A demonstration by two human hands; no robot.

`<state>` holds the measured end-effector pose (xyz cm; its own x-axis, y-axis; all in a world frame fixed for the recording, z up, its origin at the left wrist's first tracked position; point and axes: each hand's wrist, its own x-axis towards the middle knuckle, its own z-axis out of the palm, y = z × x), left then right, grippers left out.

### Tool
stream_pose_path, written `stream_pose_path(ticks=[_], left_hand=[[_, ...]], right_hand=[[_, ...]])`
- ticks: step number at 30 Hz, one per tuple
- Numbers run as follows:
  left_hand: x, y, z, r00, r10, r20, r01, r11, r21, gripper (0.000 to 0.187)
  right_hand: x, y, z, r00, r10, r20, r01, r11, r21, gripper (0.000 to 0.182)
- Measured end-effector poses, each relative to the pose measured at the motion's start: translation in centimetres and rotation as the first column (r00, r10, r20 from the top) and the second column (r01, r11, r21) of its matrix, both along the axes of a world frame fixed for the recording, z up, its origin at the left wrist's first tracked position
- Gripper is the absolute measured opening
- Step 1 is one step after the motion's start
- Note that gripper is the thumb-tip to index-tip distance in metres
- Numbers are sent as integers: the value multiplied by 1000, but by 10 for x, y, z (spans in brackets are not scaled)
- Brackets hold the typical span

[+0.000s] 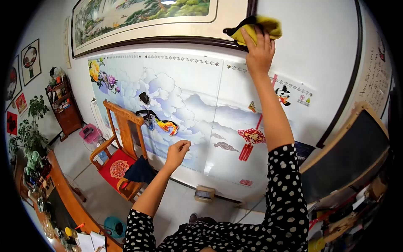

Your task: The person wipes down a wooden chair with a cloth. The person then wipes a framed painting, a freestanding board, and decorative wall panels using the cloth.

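High on the wall, my right hand (pixel 259 54) is closed on a yellow and black cloth (pixel 268 27). The cloth lies against the lower right corner of a dark-framed landscape picture (pixel 168 40). My left hand (pixel 177 153) hangs lower, in front of a white wall panel (pixel 197 126) printed with clouds and mountains. Its fingers are curled together, and nothing shows in them. A red knot ornament (pixel 252 136) is on the panel below my right forearm.
A wooden chair (pixel 126 122) with a red seat and dark cloth (pixel 142 171) stands at left. Nearer is a cluttered wooden desk (pixel 67 182). A small box (pixel 204 193) sits by the wall. A framed blackboard (pixel 348 155) leans at right above piled items.
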<state>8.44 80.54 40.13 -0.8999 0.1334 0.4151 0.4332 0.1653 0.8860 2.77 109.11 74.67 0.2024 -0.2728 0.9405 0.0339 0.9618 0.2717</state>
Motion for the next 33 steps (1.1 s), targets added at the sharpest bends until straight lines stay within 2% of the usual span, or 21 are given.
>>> stream_pose_path(ticks=[3,4,5,7,8,9,10,12,14,17,20,21,22,23,24,25,26,28,31,33], left_hand=[[-33,-23,-15,1000,6,11,-5,999,-38,25],[-53,-35,-11,1000,22,-10,-23,998,-53,24],[-70,-44,4,996,64,-54,-67,997,-44,24],[-89,-51,21,984,141,-107,-142,990,-8,24],[-116,-57,26,961,255,-105,-265,959,-97,24],[-133,-56,41,939,294,-177,-301,954,-14,24],[-146,-51,60,912,332,-242,-327,943,63,24],[-167,-40,104,830,427,-359,-429,900,78,24],[-194,-26,136,736,462,-495,-450,880,152,26],[-242,-22,180,628,464,-625,-534,841,88,48],[-288,-32,224,487,583,-651,-622,754,210,52],[-291,-38,240,507,594,-625,-623,753,210,51],[-304,-47,248,495,591,-637,-641,744,192,52],[-318,-59,257,478,587,-654,-658,732,177,53],[-329,-71,265,431,570,-699,-688,709,154,54],[-339,-80,270,389,550,-739,-716,686,133,56],[-349,-87,274,352,524,-776,-737,666,115,57],[-368,-105,283,266,484,-834,-784,612,105,60],[-392,-126,295,183,413,-892,-792,600,115,63],[-406,-126,297,238,417,-877,-771,630,90,64]], right_hand=[[-78,10,-18,911,-100,401,136,989,-64,60],[-113,5,-35,960,-208,186,221,974,-50,51],[-128,-6,-45,962,-242,124,252,966,-65,56],[-149,-41,-41,959,-150,241,184,975,-123,55],[-159,-63,-37,955,-176,237,198,977,-74,49],[-168,-86,-31,984,-91,151,96,995,-24,45],[-185,-109,-27,969,-10,245,9,1000,6,45],[-225,-153,-23,972,80,220,-101,991,87,42],[-239,-196,-16,933,111,343,-151,984,91,41],[-246,-230,-13,913,50,406,-108,987,121,41],[-242,-211,-9,871,138,472,-233,961,150,38],[-234,-196,-12,890,128,438,-221,960,170,37],[-223,-177,-16,907,195,373,-256,959,121,34],[-202,-153,-15,881,282,379,-327,943,57,32],[-187,-129,-17,891,307,333,-328,945,6,33],[-180,-98,-21,937,265,229,-282,958,46,39],[-165,-73,-23,977,136,165,-146,988,51,48],[-142,-37,-18,945,-123,302,166,979,-122,67],[-134,-27,9,960,-72,271,114,984,-141,71],[-143,-36,40,946,-162,280,213,963,-163,68]])
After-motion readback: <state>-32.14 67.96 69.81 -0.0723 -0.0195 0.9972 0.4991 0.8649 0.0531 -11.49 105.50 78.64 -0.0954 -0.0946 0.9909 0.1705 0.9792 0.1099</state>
